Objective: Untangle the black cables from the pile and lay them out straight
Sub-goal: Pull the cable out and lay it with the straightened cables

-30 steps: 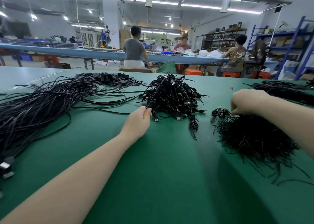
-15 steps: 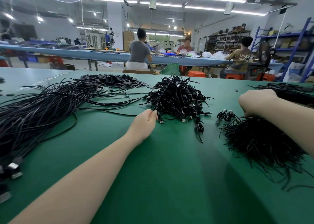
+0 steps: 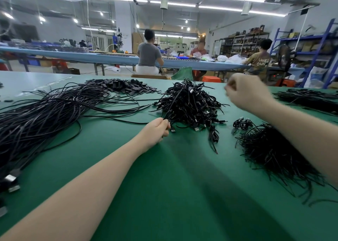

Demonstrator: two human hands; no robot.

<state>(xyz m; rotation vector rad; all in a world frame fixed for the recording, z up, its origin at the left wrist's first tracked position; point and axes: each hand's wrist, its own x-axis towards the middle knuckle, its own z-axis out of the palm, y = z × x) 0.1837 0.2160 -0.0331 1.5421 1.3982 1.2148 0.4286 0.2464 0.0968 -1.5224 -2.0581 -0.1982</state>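
The pile (image 3: 188,103) sits mid-bench toward the far edge, a dense knot of short black cables with USB plugs poking out along its near side. Your left hand (image 3: 155,131) is at its near-left foot, fingers curled round a few strands that run up into the heap, so you are mid-pull on one small bunch. Your right hand (image 3: 247,92) is raised above the bench just right of the pile, fingers curled; it is blurred, and I cannot tell whether it pinches anything.

To the left, the long cables (image 3: 45,116) lie in a loose sheaf running toward the near-left corner, roughly parallel but crossing in places. If those count as laid out, a fair share is done, though they want tidying. The pile looks large, so I judge most of the work remains.

Near your right forearm lies a bristly heap of ties (image 3: 274,155), with a small coil (image 3: 241,124) just beyond it. More cables (image 3: 311,100) lie at the right edge, and flat black pieces (image 3: 124,86) by the far edge.
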